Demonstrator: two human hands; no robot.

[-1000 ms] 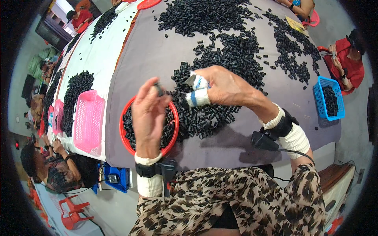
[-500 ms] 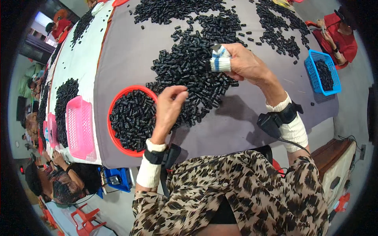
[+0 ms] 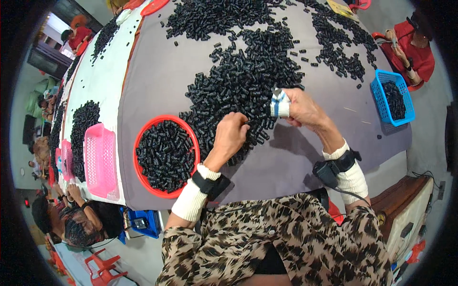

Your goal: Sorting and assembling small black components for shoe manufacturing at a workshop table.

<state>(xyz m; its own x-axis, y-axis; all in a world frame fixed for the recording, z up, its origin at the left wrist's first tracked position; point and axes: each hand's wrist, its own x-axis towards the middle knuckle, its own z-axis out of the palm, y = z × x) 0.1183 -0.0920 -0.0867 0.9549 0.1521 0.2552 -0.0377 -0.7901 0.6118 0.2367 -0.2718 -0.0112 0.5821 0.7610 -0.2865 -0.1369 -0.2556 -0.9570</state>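
My left hand hovers over or rests on the near side of a large pile of small black cylindrical pieces. Its fingers are curled together, and whatever they pinch is hidden. At the pile's right edge, my right hand is closed around a folded white cloth with blue stripes. The thumb and fingers wrap the cloth, so I cannot tell whether a piece is inside it. Left of my left hand stands a round red basin, filled with the same black pieces.
Pink baskets stand on the white-covered table at left. A blue basket with black pieces sits at the right edge of the grey tablecloth. More black piles lie farther back. A person in red sits at right; another person's hands show at left.
My right hand has come nearer with the cloth. My left hand has moved right, from beside the basin's rim onto the pile, its fingers more curled. The whole view has shifted slightly.
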